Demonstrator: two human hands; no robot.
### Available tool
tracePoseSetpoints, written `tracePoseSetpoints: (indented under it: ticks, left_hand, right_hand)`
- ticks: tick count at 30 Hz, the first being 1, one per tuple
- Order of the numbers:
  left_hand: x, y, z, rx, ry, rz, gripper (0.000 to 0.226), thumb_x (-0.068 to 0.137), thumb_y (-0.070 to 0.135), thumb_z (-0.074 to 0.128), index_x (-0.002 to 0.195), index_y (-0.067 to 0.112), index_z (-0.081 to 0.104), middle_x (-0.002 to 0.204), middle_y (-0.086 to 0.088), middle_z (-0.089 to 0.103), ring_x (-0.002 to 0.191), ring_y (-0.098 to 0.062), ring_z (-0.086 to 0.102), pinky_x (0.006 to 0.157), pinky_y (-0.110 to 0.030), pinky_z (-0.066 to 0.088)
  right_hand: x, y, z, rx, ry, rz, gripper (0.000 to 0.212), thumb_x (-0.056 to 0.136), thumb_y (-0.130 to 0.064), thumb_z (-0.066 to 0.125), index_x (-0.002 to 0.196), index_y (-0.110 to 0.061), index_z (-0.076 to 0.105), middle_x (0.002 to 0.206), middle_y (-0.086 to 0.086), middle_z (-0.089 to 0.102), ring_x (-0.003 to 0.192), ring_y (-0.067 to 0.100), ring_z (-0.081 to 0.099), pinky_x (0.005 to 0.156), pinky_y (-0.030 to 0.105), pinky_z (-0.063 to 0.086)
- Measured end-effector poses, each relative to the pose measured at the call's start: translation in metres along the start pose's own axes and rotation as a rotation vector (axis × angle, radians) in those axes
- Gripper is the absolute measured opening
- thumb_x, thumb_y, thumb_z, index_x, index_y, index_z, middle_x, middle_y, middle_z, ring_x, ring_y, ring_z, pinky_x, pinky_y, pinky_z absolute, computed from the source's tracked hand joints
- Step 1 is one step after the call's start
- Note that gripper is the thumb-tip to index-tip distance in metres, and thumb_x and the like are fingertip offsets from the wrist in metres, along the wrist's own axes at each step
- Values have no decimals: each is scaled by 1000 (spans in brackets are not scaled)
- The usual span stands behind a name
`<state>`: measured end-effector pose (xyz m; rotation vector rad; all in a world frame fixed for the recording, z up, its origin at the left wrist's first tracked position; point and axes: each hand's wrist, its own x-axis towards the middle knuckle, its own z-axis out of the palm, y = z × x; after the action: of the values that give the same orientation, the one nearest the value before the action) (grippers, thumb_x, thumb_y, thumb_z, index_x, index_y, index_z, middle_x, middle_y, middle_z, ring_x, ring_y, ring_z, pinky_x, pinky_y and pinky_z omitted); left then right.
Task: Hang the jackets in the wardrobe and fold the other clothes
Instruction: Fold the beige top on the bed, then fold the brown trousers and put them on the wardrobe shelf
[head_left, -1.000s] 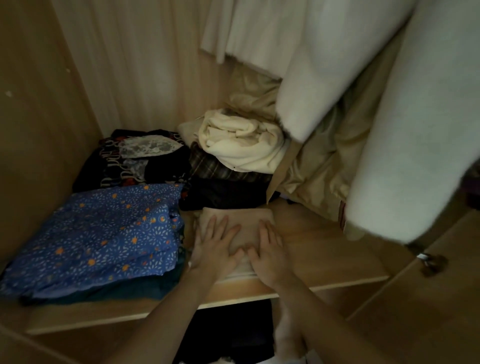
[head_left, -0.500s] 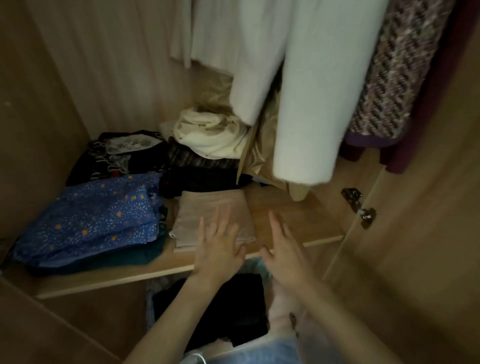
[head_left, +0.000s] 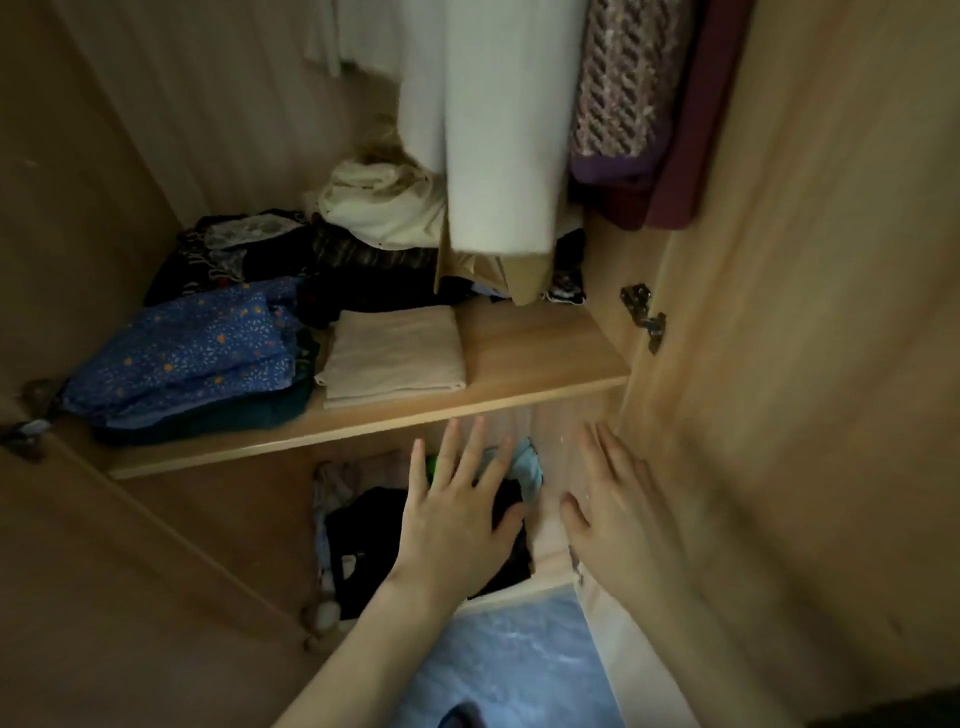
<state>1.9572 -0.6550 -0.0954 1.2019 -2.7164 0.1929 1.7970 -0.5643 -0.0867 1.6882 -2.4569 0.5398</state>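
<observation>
A folded beige garment (head_left: 395, 356) lies flat on the wooden wardrobe shelf (head_left: 540, 358), beside a folded blue patterned cloth (head_left: 192, 353). My left hand (head_left: 457, 509) hovers in front of and below the shelf edge, fingers spread, holding nothing. My right hand (head_left: 618, 499) is beside it, also spread and empty, near the wardrobe's right side. A white jacket (head_left: 493, 119), a knitted purple-patterned garment (head_left: 623, 88) and a maroon one (head_left: 691, 130) hang above the shelf.
Dark folded clothes (head_left: 234, 254) and a crumpled cream cloth (head_left: 379, 202) sit at the shelf's back. A lower compartment holds black clothes (head_left: 363, 540). The open right door (head_left: 810, 312) carries a metal hinge (head_left: 644, 314). Blue fabric (head_left: 509, 660) shows at the bottom.
Both hands lifted off the beige garment and drew back below the shelf edge, leaving it lying there. The view pulled back, showing the hanging clothes and right door.
</observation>
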Motion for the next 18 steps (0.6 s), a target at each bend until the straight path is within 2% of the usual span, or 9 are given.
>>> tracePoseSetpoints:
  ticks: [4, 7, 8, 12, 15, 17, 18]
  left_hand:
    - [-23, 30, -7, -14, -8, 47, 64, 93, 57, 30, 150, 27, 35, 160, -5, 25, 148, -29, 19, 115, -59, 22]
    - [-32, 47, -17, -48, 17, 72, 64, 95, 57, 27, 151, 27, 32, 160, -5, 22, 149, -27, 16, 117, -57, 19]
    - [-35, 51, -20, -59, 29, 86, 65, 95, 57, 26, 152, 28, 30, 161, -4, 20, 149, -27, 14, 117, -57, 17]
    - [-47, 63, -27, -76, 48, 159, 66, 95, 59, 23, 154, 29, 23, 162, -3, 16, 150, -25, 10, 117, -54, 11]
    - [-57, 72, -30, -110, 55, 220, 64, 97, 58, 22, 155, 31, 16, 163, -1, 10, 150, -24, 4, 118, -52, 6]
    - [-66, 76, -32, -144, 61, 279, 64, 98, 58, 20, 155, 30, 12, 163, -1, 5, 150, -23, 1, 117, -50, 2]
    - [-71, 76, -32, -158, 64, 309, 64, 98, 58, 20, 156, 30, 12, 163, -1, 5, 150, -23, 1, 117, -50, 1]
  right_hand:
    - [-34, 13, -12, -90, -46, 43, 76, 76, -42, 70, 140, -8, 48, 141, 13, 52, 121, 28, 57, 96, 45, 47]
    - [-55, 18, -29, -139, -39, 66, 71, 86, -48, 46, 144, -8, 41, 145, 13, 47, 129, 28, 49, 101, 47, 41]
    - [-63, 19, -35, -142, -40, 61, 71, 87, -46, 44, 146, -8, 37, 147, 13, 45, 131, 27, 47, 103, 46, 40]
    - [-93, 16, -48, -131, -11, 78, 79, 80, -40, 69, 145, -6, 39, 145, 13, 48, 130, 28, 50, 103, 45, 44]
    - [-113, 12, -51, -120, -15, 145, 82, 80, -42, 71, 146, -8, 37, 146, 12, 46, 132, 28, 48, 102, 46, 45]
    - [-127, 5, -55, -124, -12, 194, 77, 88, -40, 61, 150, -10, 28, 154, 11, 34, 140, 27, 36, 110, 49, 36]
    - [-135, 1, -58, -127, -7, 219, 73, 92, -39, 53, 152, -11, 23, 158, 10, 26, 144, 27, 27, 116, 48, 26]
